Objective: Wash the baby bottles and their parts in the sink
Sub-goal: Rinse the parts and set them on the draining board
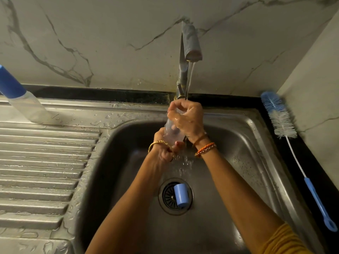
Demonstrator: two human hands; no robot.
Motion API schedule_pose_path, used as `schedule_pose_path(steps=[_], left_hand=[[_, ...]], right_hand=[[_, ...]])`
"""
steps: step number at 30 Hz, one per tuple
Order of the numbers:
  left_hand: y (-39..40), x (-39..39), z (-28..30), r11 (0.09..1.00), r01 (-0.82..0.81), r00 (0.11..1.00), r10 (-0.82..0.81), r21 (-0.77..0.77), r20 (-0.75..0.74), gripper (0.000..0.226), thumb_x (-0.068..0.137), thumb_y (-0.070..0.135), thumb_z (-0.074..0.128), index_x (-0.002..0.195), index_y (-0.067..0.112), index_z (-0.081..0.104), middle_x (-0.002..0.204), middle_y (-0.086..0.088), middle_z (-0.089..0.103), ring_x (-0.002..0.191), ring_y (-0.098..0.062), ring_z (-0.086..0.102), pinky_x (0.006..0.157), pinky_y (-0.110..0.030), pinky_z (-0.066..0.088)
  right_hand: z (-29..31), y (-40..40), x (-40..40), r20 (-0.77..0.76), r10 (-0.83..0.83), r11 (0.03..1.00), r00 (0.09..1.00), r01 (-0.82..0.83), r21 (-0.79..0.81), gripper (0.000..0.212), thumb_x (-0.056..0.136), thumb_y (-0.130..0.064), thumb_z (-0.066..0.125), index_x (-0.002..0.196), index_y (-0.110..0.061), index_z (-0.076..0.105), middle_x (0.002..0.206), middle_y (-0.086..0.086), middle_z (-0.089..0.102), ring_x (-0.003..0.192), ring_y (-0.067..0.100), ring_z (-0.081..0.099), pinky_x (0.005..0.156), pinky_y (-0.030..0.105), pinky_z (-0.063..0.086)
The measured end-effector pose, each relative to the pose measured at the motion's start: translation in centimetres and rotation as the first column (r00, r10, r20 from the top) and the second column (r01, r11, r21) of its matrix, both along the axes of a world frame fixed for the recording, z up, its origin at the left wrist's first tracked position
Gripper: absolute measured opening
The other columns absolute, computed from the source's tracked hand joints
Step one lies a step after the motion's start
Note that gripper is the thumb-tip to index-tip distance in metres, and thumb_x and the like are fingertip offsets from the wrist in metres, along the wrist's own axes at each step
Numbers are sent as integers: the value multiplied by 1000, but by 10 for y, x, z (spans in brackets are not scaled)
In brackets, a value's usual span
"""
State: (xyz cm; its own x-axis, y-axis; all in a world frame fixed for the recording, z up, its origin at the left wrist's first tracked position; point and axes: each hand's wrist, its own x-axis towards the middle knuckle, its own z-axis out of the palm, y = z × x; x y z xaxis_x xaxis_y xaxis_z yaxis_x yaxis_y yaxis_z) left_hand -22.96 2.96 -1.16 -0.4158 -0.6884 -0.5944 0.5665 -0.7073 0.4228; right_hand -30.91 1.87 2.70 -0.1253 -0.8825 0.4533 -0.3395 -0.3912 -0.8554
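Under running tap (191, 43), over sink (229, 125): clear bottle (169, 132) gripped at base by left hand (166, 149), at top by right hand (187, 118). Blue cap (180, 197) on drain. Brush (286, 129) on counter, right.

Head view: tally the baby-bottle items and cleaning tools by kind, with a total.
Bottles: 2, a clear bottle held in both hands under the tap, and a capped bottle standing on the drainboard.
Loose caps: 1, a blue cap lying over the sink drain.
Bottle brushes: 1, a blue-handled brush on the counter, right of the sink.
Total: 4
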Motion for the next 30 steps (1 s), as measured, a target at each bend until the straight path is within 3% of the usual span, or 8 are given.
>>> schedule_pose_path(steps=[6,12,15,18,20,22,25,30], left_hand=[[-12,16,-3,895,426,905,-420,-130,71,62,91,45,26,62,8,66,50,-2,55,27,-5,41,30,-7,20],[-7,15,-2,995,98,984,-92,-31,150,44,98,42,28,91,7,54,55,-5,63,39,-16,57,35,-16,44],[-3,10,-9,998,45,948,-25,-54,318,51,99,47,26,116,6,52,103,-8,62,85,-27,59,70,-37,51],[2,13,-17,1000,-8,907,13,-14,420,61,97,52,23,118,4,54,128,-15,55,114,-33,52,88,-38,41],[6,15,-20,998,-55,891,61,-24,450,56,99,45,24,127,2,48,134,-17,51,125,-34,46,94,-38,39],[9,16,-26,995,-100,893,94,-10,441,51,100,41,27,125,2,49,133,-18,51,125,-34,46,97,-38,38],[10,18,-25,996,-82,916,90,-36,392,47,100,40,28,111,3,55,129,-17,54,123,-33,48,93,-36,39],[11,16,-20,995,-102,949,101,-14,297,54,100,42,27,123,0,52,120,-16,59,110,-29,54,88,-35,41]], right_hand=[[28,12,-22,4,575,813,818,-573,107,15,65,-17,66,79,-17,58,77,-1,59,77,5,59,74,24,52],[-8,30,-9,137,175,921,975,-211,327,33,82,-7,68,110,2,54,96,11,56,93,25,57,74,29,51],[-10,32,-7,-16,58,964,998,-52,260,35,82,-19,69,109,-1,57,98,10,61,92,24,61,74,30,52],[-7,31,-6,-160,-163,986,974,167,14,37,78,-28,73,103,-4,60,96,8,64,85,16,60,67,16,47],[-7,29,-6,-299,-168,977,939,199,75,41,78,-33,73,104,-5,59,99,8,64,88,17,59,67,15,43],[-12,30,-7,-386,-118,965,915,198,174,43,78,-37,71,107,-6,60,101,9,65,91,20,61,68,19,43],[-10,32,-7,-213,-281,960,936,273,-68,40,79,-40,69,98,-5,60,88,5,64,77,15,60,60,15,43],[-10,30,-8,-339,-226,964,913,260,60,43,81,-40,68,104,-4,59,96,10,65,86,20,62,64,16,42]])
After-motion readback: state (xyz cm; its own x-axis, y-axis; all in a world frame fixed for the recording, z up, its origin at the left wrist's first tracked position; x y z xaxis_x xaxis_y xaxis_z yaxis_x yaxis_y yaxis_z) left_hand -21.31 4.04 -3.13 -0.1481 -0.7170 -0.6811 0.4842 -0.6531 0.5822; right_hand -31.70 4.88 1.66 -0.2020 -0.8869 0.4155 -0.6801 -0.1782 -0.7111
